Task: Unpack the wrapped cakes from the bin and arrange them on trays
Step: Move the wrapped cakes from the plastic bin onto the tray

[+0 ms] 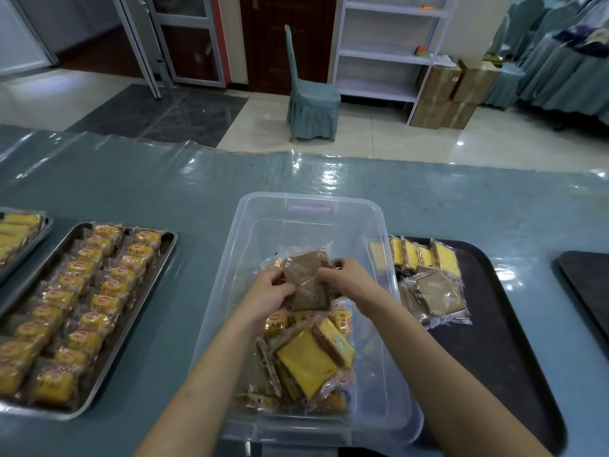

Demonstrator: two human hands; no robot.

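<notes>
Brown wrapped cakes (304,282) held up inside the clear bin (379,225), above its far half. Left hand (268,291) gripping their left edge, right hand (342,275) pinching the right edge, both with fingers curled round the wrappers. Below them in the bin, toward its near wall, yellow wrapped cakes (306,361) lying loose. Right of the bin, touching its wall, a black tray (494,341) bearing yellow and brown cakes at its far end. Left of the bin, a steel tray (108,367) packed with rows of small round cakes (85,311).
</notes>
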